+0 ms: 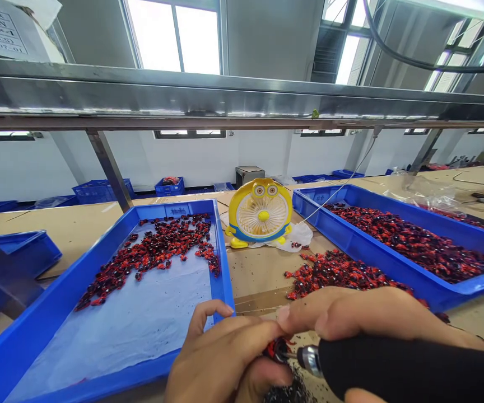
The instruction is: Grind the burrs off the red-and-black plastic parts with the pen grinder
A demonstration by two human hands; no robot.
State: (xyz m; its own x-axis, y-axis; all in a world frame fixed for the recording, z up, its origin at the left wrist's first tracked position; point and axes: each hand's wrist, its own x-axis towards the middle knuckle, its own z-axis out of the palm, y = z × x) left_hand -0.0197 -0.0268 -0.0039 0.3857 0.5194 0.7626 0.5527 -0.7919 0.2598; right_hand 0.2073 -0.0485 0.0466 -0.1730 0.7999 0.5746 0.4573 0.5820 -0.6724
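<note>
My left hand (220, 355) pinches a small red and black part (276, 350) between thumb and fingers, just past the near right corner of the left blue tray. In my right hand (376, 313) is a black-handled rotary tool (385, 364) with a metal collar. Its thin tip touches or nearly touches the dark opening of the part. My right fingertips rest against the left fingers. Beneath the hands lies a heap of black shavings (290, 389). Farther back on the table is a loose pile of red and black parts (338, 271).
On the left, a blue tray (227, 268) lined with pale sheeting holds many parts. Another blue tray (447, 296), fuller, stands on the right. Between them is a yellow cartoon-shaped fan (263, 215). A metal shelf beam (242, 101) crosses above, with a white cable (338, 193) hanging down.
</note>
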